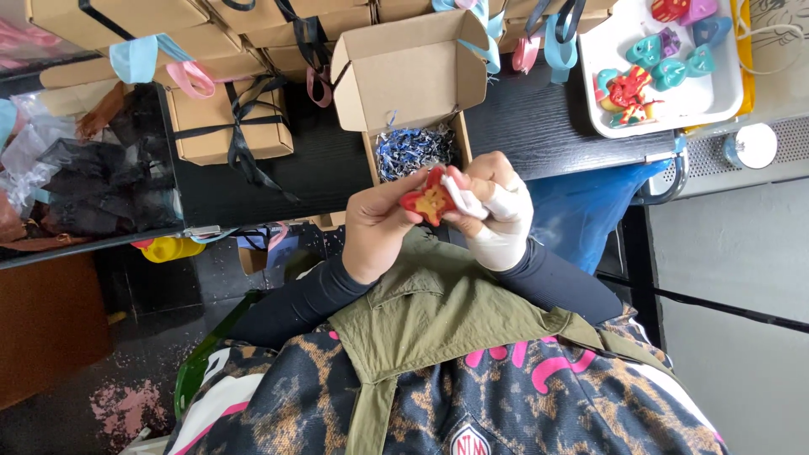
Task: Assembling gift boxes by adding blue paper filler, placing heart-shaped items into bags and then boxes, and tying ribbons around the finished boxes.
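Both hands meet over the person's chest, pinching a small red and orange butterfly-shaped piece (pixel 430 200) between them. The left hand (pixel 379 226) grasps it from one side, thumb and fingertips closed on its wing; the right hand (pixel 497 215), wrapped in white bandage or a white glove across the fingers and palm, has its grip closed on the other side. The piece sits in the air, just in front of the near edge of the black bench (pixel 329 160).

Right behind it stands an open cardboard box (pixel 413 72), lid flapped up, with blue and white shredded paper (pixel 411 150) filling its bottom. To the left, closed cardboard boxes tied with black ribbon (pixel 232 122) are stacked, more behind them with pale blue and pink ribbons. At the far right, a white tray (pixel 699 101) holds coloured heart-shaped pieces and another red-orange figure. A blue plastic bag (pixel 590 211) hangs below the bench edge beside the right arm.
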